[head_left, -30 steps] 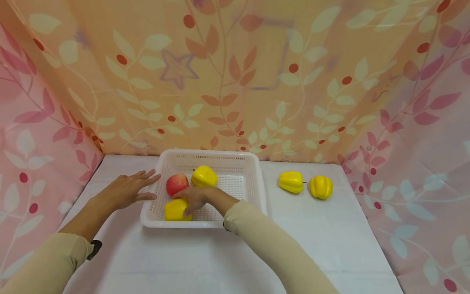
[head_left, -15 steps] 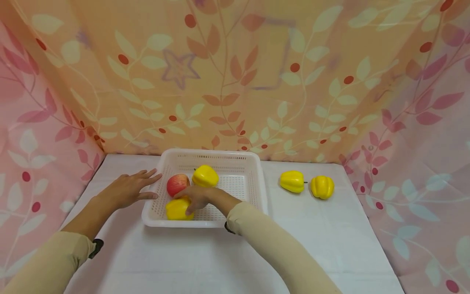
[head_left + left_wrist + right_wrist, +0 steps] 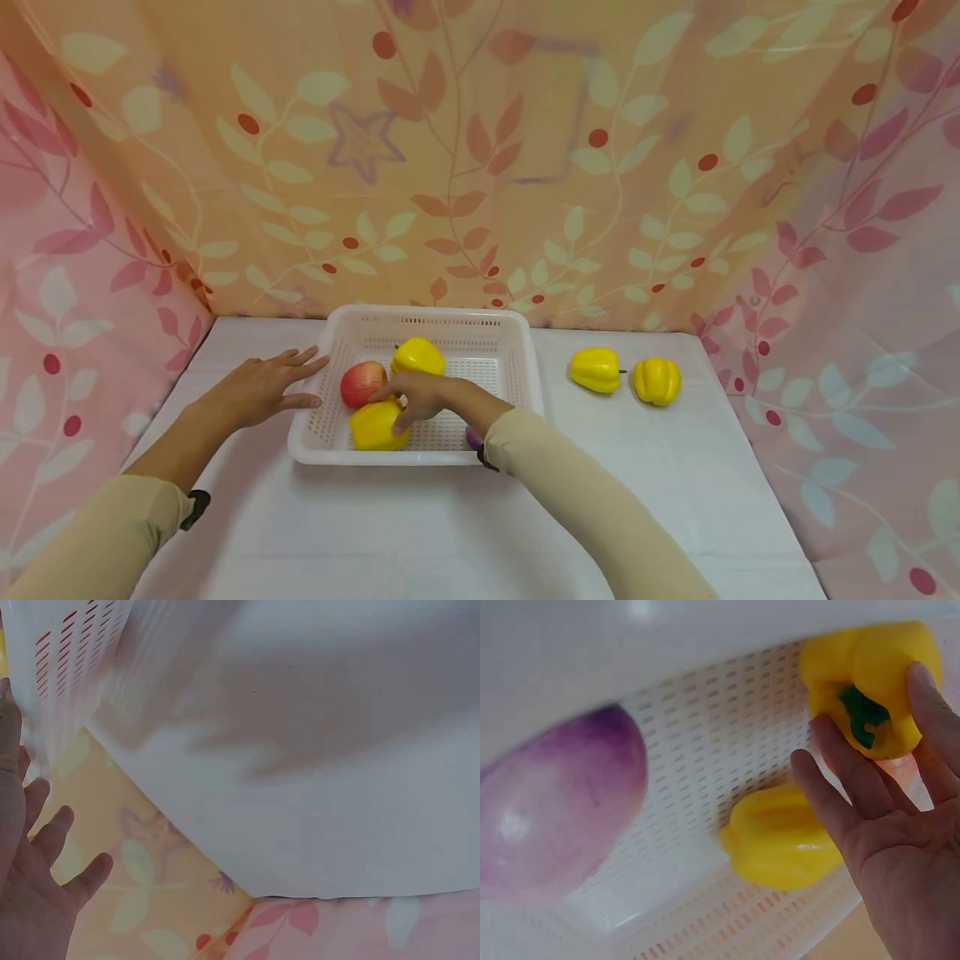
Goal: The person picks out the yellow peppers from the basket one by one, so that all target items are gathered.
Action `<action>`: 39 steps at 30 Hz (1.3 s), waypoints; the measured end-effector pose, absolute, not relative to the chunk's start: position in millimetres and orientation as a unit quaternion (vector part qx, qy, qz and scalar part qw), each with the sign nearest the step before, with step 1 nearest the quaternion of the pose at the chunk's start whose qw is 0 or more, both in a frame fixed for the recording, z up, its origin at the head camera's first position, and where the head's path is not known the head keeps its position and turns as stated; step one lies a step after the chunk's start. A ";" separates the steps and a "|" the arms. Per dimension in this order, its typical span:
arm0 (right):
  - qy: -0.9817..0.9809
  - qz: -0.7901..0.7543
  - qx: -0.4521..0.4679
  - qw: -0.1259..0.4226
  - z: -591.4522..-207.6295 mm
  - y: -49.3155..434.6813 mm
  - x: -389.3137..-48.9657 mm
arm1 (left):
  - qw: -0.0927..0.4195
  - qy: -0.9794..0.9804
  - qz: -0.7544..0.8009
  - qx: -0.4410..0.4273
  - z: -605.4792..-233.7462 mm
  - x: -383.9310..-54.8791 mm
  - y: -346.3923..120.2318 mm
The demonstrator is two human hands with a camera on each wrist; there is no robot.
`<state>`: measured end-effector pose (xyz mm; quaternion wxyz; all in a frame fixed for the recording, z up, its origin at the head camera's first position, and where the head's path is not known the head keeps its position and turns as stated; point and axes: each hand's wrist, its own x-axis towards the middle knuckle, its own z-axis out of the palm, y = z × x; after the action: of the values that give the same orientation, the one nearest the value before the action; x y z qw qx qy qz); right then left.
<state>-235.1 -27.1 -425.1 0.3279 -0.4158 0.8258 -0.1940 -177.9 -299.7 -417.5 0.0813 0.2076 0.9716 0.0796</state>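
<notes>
Inside the white plastic basket point(image 3: 416, 457), my right hand point(image 3: 422, 393) grips a yellow bell pepper point(image 3: 375, 427) near the front left. In the right wrist view, fingers and thumb lie around that pepper's sides, its green stem facing the camera. A red apple point(image 3: 363, 383) sits behind it, and a second yellow bell pepper point(image 3: 417, 356) lies farther back. A smooth purple-and-white rounded vegetable point(image 3: 562, 806) is also in the basket, mostly hidden by the right wrist in the head view. My left hand point(image 3: 262, 390) has its fingers extended, fingertips right at the basket's left rim.
Right of the basket, two more yellow bell peppers, one with its stem sideways point(image 3: 596, 370) and one farther right point(image 3: 657, 382), lie on the white-covered table point(image 3: 360, 533). Leaf-patterned curtains point(image 3: 465, 167) stand behind and on both sides.
My right hand has shifted to the right, taking the gripped bell pepper along. Part of the purple vegetable now shows beside the right wrist. The left hand has stayed in place.
</notes>
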 end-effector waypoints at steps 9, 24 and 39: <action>0.807 -0.300 -0.369 0.351 -425.8 -7.0 -242.2 | 0.086 0.972 0.080 0.206 -419.2 -178.3 -298.6; 0.789 -0.381 -0.362 0.318 -408.1 28.0 -251.3 | 0.094 0.971 0.090 0.199 -416.6 -176.7 -297.0; 0.789 -0.436 -0.317 0.294 -390.8 107.1 -257.1 | 0.074 0.971 0.085 0.211 -417.5 -176.8 -298.7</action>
<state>-257.1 107.1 -390.8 0.2940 -0.3172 0.7892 -0.4360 -176.8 -298.7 -417.5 0.0742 0.2109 0.9710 0.0852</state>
